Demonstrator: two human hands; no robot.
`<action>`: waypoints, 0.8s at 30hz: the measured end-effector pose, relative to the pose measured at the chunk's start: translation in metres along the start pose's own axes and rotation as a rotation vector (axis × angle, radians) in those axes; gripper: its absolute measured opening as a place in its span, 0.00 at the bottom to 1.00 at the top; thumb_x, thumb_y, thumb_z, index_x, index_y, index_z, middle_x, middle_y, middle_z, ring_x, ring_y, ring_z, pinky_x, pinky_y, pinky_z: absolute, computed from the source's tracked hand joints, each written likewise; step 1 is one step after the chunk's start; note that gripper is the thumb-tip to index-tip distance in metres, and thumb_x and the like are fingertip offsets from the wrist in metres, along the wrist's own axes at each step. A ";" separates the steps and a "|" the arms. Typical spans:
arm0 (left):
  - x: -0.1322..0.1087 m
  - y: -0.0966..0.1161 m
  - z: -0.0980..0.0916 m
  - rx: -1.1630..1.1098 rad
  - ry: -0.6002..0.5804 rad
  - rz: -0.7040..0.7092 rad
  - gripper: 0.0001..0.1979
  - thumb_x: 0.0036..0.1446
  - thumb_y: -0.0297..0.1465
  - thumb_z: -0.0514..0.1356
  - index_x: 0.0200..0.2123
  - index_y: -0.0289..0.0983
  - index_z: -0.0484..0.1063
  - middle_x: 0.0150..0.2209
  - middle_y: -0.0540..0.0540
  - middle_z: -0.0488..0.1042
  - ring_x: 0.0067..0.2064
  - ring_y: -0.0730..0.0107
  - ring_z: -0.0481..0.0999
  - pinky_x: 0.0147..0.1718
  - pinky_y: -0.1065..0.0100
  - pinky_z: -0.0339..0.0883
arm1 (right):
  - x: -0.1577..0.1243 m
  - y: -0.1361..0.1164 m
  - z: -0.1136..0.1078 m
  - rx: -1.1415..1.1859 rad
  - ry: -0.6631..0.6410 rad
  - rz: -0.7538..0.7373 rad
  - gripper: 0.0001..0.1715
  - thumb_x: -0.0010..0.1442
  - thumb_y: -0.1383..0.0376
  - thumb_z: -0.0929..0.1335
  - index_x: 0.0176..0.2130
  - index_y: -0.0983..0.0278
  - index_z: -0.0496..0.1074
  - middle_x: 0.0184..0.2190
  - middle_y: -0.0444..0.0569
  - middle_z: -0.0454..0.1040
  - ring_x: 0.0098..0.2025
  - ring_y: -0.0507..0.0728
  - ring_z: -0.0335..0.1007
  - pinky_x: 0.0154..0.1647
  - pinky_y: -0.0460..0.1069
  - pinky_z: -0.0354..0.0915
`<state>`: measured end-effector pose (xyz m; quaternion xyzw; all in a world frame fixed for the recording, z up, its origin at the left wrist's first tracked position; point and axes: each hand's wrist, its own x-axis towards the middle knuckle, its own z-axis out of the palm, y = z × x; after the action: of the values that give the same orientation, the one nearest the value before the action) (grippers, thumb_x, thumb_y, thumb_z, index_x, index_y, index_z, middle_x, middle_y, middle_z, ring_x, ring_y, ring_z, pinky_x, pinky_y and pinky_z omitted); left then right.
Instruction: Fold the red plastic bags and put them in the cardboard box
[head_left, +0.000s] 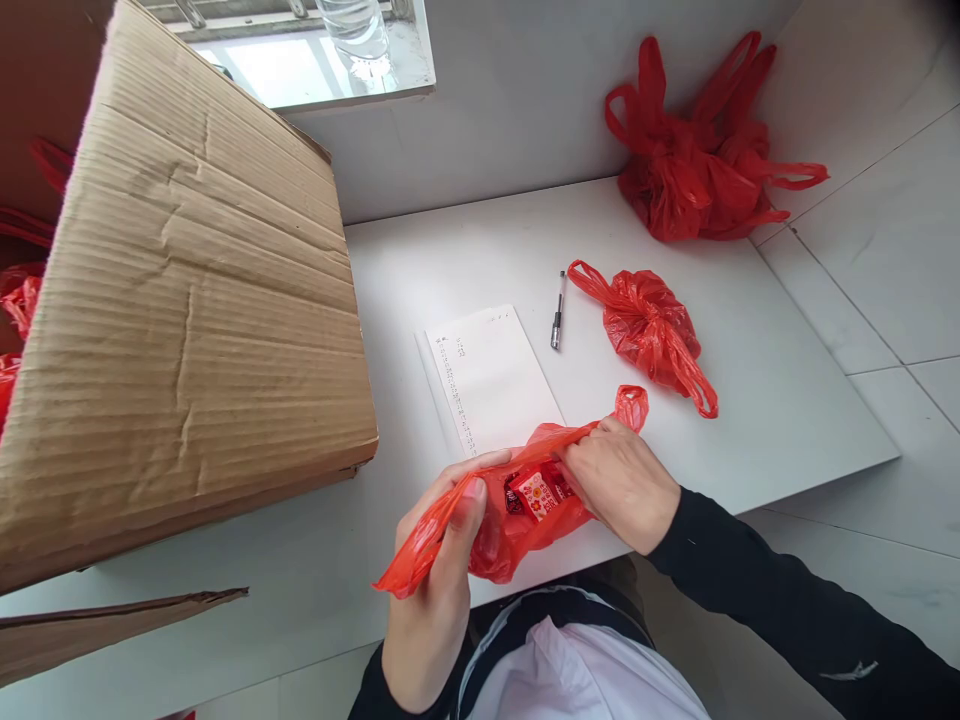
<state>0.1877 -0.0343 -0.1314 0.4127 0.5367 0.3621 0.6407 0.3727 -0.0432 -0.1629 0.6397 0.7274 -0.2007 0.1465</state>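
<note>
A thin red plastic bag (499, 550) is stretched between my two hands at the front edge of the white table. Its mouth gapes upward, and inside lie small red printed packets (538, 494). My left hand (442, 560) pinches one side of the bag between thumb and fingers. On the other side, my right hand (621, 480) is closed on the rim close to a handle loop (631, 407). Beneath and behind the bag rests a white paper pad (495, 375) with writing down its left side. A black-and-clear pen (558, 312) lies beyond it.
A knotted red bag (651, 328) sits right of the pen. Several more tied red bags (697, 165) are heaped in the back corner. At left stands a large cardboard box (202, 300), red bags showing inside. A clear bottle (356, 28) stands on the windowsill.
</note>
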 end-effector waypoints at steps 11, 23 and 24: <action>0.001 -0.009 -0.011 0.021 -0.123 -0.029 0.16 0.66 0.39 0.58 0.52 0.43 0.78 0.54 0.46 0.77 0.57 0.55 0.74 0.54 0.65 0.68 | -0.009 0.014 0.004 0.017 0.093 -0.061 0.11 0.62 0.72 0.64 0.29 0.62 0.68 0.25 0.47 0.73 0.29 0.56 0.65 0.41 0.53 0.55; -0.008 0.009 -0.007 0.247 0.003 0.037 0.22 0.55 0.41 0.67 0.53 0.46 0.77 0.45 0.46 0.81 0.42 0.58 0.80 0.46 0.66 0.73 | -0.045 0.024 -0.021 0.213 0.305 -0.176 0.10 0.69 0.68 0.61 0.43 0.60 0.71 0.34 0.45 0.74 0.37 0.56 0.67 0.51 0.56 0.61; -0.010 0.010 -0.010 0.231 0.003 0.052 0.24 0.52 0.40 0.70 0.54 0.48 0.77 0.44 0.47 0.81 0.40 0.60 0.80 0.43 0.67 0.74 | -0.049 0.029 -0.026 0.225 0.400 -0.151 0.12 0.69 0.66 0.61 0.49 0.59 0.70 0.40 0.47 0.75 0.41 0.57 0.68 0.53 0.57 0.61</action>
<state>0.1758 -0.0382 -0.1187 0.4974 0.5648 0.3148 0.5784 0.4095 -0.0705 -0.1196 0.6227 0.7608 -0.1602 -0.0882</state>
